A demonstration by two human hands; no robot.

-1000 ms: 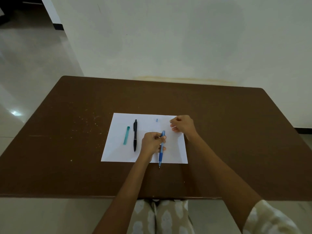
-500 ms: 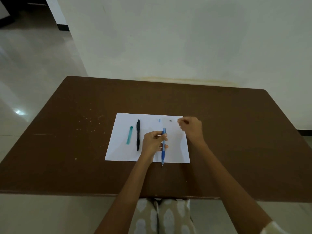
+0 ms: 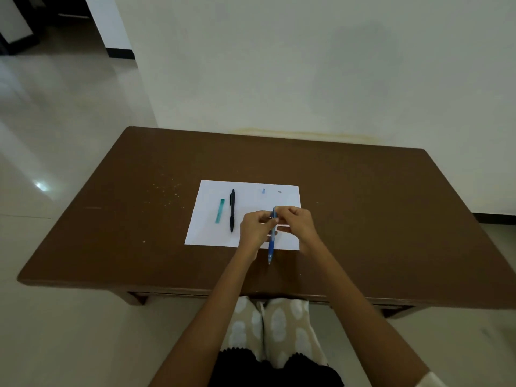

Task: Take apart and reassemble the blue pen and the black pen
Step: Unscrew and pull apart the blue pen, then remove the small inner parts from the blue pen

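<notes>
Brown table [image 3: 363,219], white paper sheet [image 3: 212,213] as parts tray: left hand [image 3: 255,229] grips blue pen [image 3: 271,244] upright-tilted, tip toward person, right hand [image 3: 296,222] pinches its top end, likely extracting parts; black pen [image 3: 232,210] lies intact on sheet.

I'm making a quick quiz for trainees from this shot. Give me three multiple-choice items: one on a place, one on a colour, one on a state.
1. Where does the black pen lie?
A. on the white paper
B. on the floor
C. in a hand

2. What colour is the loose tube left of it?
A. red
B. teal
C. yellow

3. What does the left hand do?
A. lies flat
B. holds the blue pen
C. holds the black pen

A: it rests on the sheet.
B: plainly teal.
B: its fingers curl round the barrel.
</notes>
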